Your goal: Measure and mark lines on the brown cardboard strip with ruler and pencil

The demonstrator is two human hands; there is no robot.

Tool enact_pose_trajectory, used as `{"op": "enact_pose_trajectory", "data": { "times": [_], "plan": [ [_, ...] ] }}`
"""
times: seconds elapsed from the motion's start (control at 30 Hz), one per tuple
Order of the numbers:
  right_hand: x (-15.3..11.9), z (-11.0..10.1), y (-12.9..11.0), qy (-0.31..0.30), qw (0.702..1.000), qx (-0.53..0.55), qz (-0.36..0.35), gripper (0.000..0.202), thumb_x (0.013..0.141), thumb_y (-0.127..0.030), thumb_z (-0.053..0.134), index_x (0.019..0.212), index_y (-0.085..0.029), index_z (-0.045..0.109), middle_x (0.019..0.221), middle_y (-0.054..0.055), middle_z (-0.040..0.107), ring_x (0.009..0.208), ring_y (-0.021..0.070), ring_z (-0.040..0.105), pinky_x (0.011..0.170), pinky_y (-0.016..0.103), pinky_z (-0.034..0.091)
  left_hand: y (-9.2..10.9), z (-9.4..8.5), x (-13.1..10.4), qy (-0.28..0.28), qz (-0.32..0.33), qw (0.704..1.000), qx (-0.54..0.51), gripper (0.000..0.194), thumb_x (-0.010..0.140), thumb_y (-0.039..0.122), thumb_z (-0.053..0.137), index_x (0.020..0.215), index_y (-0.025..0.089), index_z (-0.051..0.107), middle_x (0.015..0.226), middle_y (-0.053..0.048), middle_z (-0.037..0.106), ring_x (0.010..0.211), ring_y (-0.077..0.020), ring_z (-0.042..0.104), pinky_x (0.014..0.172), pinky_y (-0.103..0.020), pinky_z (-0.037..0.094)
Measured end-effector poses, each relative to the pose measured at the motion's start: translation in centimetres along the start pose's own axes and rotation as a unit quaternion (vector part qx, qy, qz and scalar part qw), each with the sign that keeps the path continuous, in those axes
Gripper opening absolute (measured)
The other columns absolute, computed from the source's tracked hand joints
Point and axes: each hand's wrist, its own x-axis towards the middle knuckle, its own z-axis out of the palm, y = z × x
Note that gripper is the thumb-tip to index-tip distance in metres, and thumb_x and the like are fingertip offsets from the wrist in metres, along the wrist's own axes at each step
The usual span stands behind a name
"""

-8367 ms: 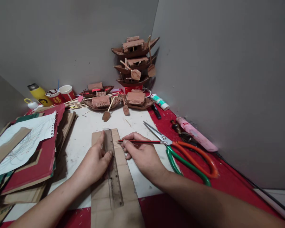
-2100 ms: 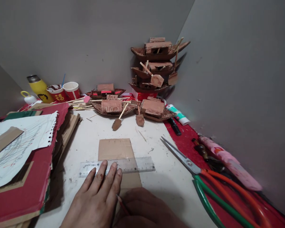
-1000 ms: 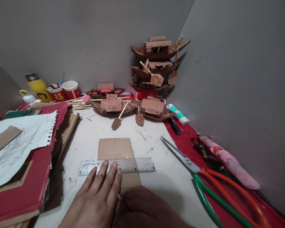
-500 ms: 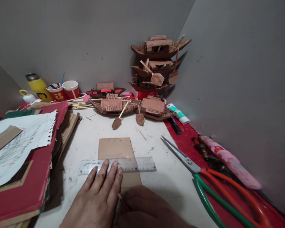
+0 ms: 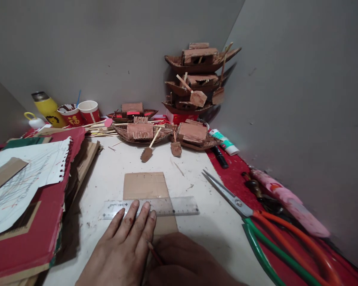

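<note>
A clear plastic ruler lies crosswise over a brown piece of cardboard on the white work surface. My left hand is flat, its fingers outstretched and fingertips resting on the ruler. Below the ruler, my right hand is closed around a pencil, whose tip points up and left beside my left hand. The near end of the cardboard is hidden under my hands.
Large scissors with orange and green handles lie at right. Stacked cardboard sheets stand at left. Model boats line the back, several stacked against the wall. Paper cups and a yellow bottle stand back left.
The ruler has slid slightly to the right across the cardboard, and the fingers of my left hand have shifted with it. My right hand with the pencil stays almost in place.
</note>
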Motion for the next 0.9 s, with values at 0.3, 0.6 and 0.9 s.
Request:
{"op": "enact_pose_trajectory", "data": {
  "times": [0.3,0.6,0.9],
  "plan": [
    [-0.1,-0.1,0.0,0.009,1.0,-0.001,0.003,0.014,0.097,-0.028,0.051,0.096,-0.021,0.062,0.074,0.002,0.063,0.072,0.0132,0.058,0.073,0.023,0.047,0.2,-0.8,0.3,-0.022,-0.006,1.0,-0.016,0.066,0.083,0.017,0.043,0.148,0.016,0.031,0.151,-0.011,0.026,0.138,-0.0349,0.032,0.105,-0.051,0.042],
    [0.3,0.0,-0.1,0.055,0.998,0.008,-0.011,0.018,0.098,-0.029,0.046,0.093,-0.021,0.061,0.071,0.001,0.063,0.07,0.0125,0.057,0.071,0.022,0.047,0.0,-0.3,-0.1,-0.02,0.002,1.0,-0.009,0.071,0.081,0.026,0.047,0.149,0.015,0.029,0.153,-0.012,0.025,0.14,-0.0352,0.029,0.106,-0.051,0.04],
    [-0.6,1.3,0.8,-0.02,0.996,0.068,0.055,0.015,0.093,-0.032,0.053,0.093,-0.02,0.063,0.081,0.004,0.068,0.074,0.0147,0.061,0.071,0.024,0.049,0.6,0.4,-1.2,0.068,-0.006,0.998,-0.007,0.078,0.08,0.035,0.054,0.151,0.013,0.026,0.157,-0.015,0.021,0.143,-0.0349,0.022,0.112,-0.051,0.029]
  ]
}}
